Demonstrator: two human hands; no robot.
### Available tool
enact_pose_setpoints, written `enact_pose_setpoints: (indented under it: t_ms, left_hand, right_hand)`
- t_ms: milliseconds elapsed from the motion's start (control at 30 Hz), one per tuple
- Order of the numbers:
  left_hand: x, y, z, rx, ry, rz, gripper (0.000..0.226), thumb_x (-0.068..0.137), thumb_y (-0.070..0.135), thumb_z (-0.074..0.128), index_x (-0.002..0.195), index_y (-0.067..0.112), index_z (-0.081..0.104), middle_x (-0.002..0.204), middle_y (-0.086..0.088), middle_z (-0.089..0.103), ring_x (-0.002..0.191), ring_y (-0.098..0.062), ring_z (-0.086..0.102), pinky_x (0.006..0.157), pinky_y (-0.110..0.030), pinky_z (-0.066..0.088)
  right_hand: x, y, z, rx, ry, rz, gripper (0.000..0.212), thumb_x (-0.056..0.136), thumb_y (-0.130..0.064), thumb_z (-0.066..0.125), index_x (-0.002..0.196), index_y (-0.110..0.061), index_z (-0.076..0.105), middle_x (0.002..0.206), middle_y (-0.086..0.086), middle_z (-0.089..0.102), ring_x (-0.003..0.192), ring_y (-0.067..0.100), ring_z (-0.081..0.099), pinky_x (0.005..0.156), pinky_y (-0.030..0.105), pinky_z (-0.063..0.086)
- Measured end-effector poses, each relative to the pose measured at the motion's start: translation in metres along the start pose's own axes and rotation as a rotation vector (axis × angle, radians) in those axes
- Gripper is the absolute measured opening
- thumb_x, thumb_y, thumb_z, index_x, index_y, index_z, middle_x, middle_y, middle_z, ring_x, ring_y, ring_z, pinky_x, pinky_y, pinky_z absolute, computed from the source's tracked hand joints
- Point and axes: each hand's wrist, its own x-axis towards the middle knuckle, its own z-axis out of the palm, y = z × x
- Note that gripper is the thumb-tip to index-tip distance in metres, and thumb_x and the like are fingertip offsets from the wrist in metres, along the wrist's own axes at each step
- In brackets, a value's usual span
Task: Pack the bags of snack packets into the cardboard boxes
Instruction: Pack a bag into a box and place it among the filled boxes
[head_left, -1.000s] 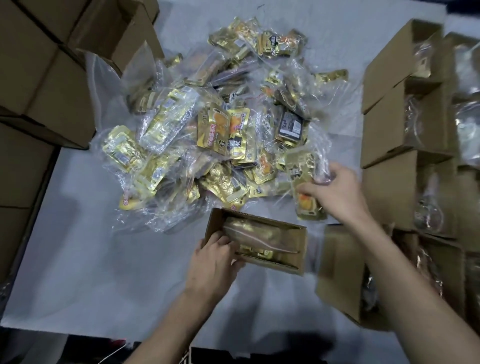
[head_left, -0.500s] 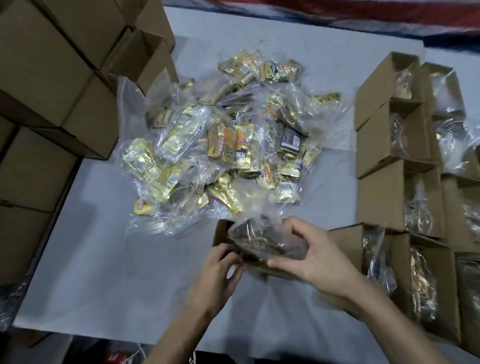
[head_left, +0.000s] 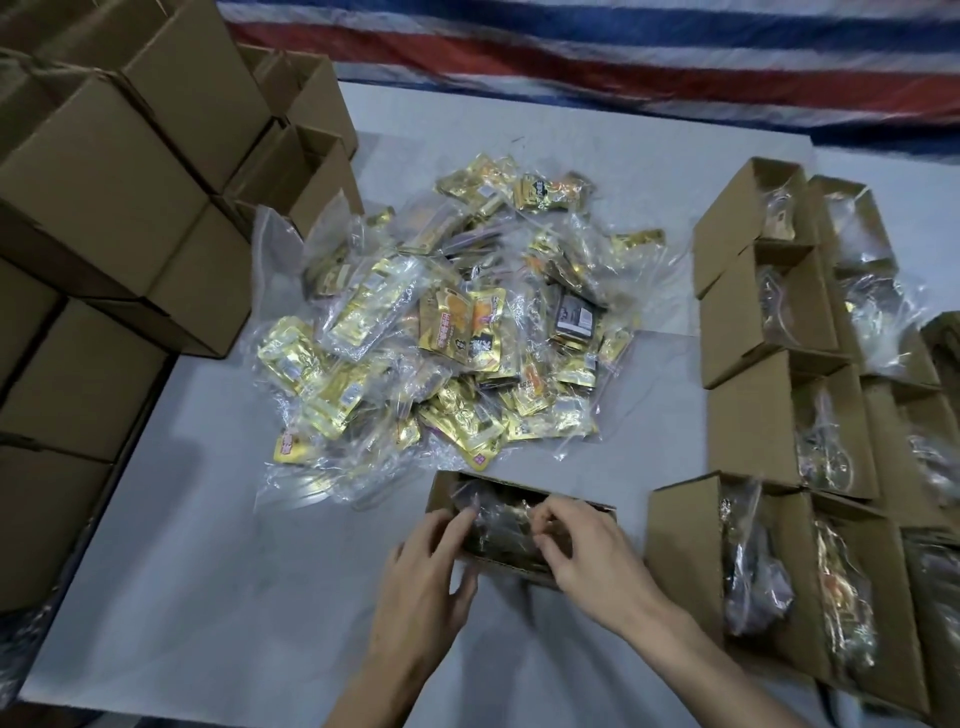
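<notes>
Mid-pack: my left hand (head_left: 423, 577) grips the near-left wall of the open box (head_left: 441, 491), thumb outside, fingers over the rim. My right hand (head_left: 582, 556) pinches the bag (head_left: 498, 519) w/ curled fingers, tucking it down inside the box. Next, I think: press it flat, let go, then grab another from the pile (head_left: 441, 332) just behind. Filled boxes (head_left: 748, 421) sit at right.

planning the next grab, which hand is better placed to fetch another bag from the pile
Right. The left hand grips the near-left wall of the open box; the right hand only tucks the bag inside it, and could probably let go sooner to reach the pile.
</notes>
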Motion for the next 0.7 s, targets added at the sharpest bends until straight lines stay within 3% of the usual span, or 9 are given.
enact_pose_setpoints:
  t_ms: [33,100,167,233,300,400,467,567,700]
  left_hand:
    - [0.002,0.001,-0.001,0.047,-0.037,0.006,0.067,0.070,0.019,0.084,0.132,0.022,0.060,0.125,0.000,0.061,0.098,-0.021,0.065,0.074,-0.031,0.054]
    - [0.004,0.006,-0.001,0.176,-0.119,0.030,0.074,0.069,0.032,0.081,0.138,0.027,0.056,0.139,0.004,0.056,0.103,-0.018,0.064,0.077,-0.030,0.052]
    - [0.009,0.012,0.004,0.269,-0.206,0.007,0.071,0.083,0.047,0.062,0.149,0.035,0.039,0.153,0.015,0.038,0.120,-0.016,0.052,0.093,-0.032,0.045]
    - [0.011,0.013,0.011,0.262,-0.272,-0.036,0.060,0.093,0.050,0.044,0.150,0.040,0.027,0.154,0.022,0.028,0.129,-0.013,0.037,0.102,-0.030,0.035]
    - [0.012,0.014,0.013,0.261,-0.253,-0.041,0.052,0.098,0.047,0.043,0.148,0.045,0.028,0.151,0.023,0.030,0.130,-0.012,0.037,0.100,-0.031,0.038]
    - [0.012,0.012,0.007,0.178,-0.203,-0.019,0.048,0.098,0.032,0.054,0.141,0.051,0.042,0.149,0.018,0.039,0.122,-0.015,0.049,0.087,-0.034,0.047]
    - [0.011,0.014,0.003,0.220,-0.211,0.023,0.050,0.084,0.025,0.074,0.124,0.051,0.059,0.136,0.015,0.053,0.107,-0.011,0.058,0.072,-0.028,0.049]
    - [0.013,0.016,0.001,0.225,-0.220,0.097,0.052,0.038,0.015,0.099,0.074,0.042,0.073,0.080,0.014,0.063,0.075,-0.003,0.048,0.044,-0.019,0.037]
    - [0.029,0.016,-0.004,0.213,-0.132,0.134,0.049,0.035,0.016,0.101,0.064,0.041,0.072,0.068,0.016,0.059,0.072,-0.004,0.039,0.047,-0.014,0.033]
  right_hand:
    - [0.000,0.001,0.002,-0.085,-0.029,0.000,0.006,0.095,-0.029,0.052,0.097,-0.033,0.055,0.106,-0.018,0.064,0.106,0.006,0.057,0.094,0.034,0.045]
    - [-0.001,0.001,0.009,-0.303,-0.116,0.008,0.027,0.101,-0.040,0.035,0.108,-0.032,0.059,0.116,-0.015,0.063,0.115,0.012,0.052,0.101,0.035,0.037]
    - [-0.001,0.000,0.016,-0.526,-0.250,0.016,0.045,0.103,-0.044,0.022,0.116,-0.029,0.063,0.127,-0.007,0.062,0.125,0.020,0.047,0.104,0.038,0.029]
    - [-0.004,-0.002,0.018,-0.489,-0.275,0.003,0.050,0.102,-0.049,0.023,0.128,-0.028,0.061,0.137,-0.005,0.055,0.130,0.022,0.042,0.108,0.039,0.029]
    - [-0.008,-0.003,0.009,-0.282,-0.114,-0.045,0.043,0.097,-0.049,0.036,0.126,-0.030,0.061,0.132,-0.014,0.054,0.124,0.014,0.047,0.104,0.033,0.037]
    - [-0.009,0.009,-0.016,-0.154,0.310,-0.132,0.031,0.084,-0.028,0.061,0.115,-0.029,0.063,0.120,-0.015,0.055,0.111,0.007,0.051,0.094,0.026,0.041]
    - [0.001,0.021,-0.033,-0.245,0.279,-0.041,0.049,0.080,-0.024,0.068,0.128,-0.029,0.057,0.135,-0.010,0.050,0.125,0.012,0.045,0.103,0.030,0.036]
    - [0.023,0.028,-0.046,-0.323,-0.042,0.119,0.046,0.092,-0.031,0.059,0.136,-0.036,0.051,0.142,-0.013,0.051,0.133,0.014,0.044,0.109,0.032,0.033]
    - [0.030,0.023,-0.049,-0.371,-0.054,0.171,0.025,0.095,-0.029,0.048,0.112,-0.032,0.065,0.114,-0.006,0.071,0.114,0.023,0.061,0.091,0.033,0.046]
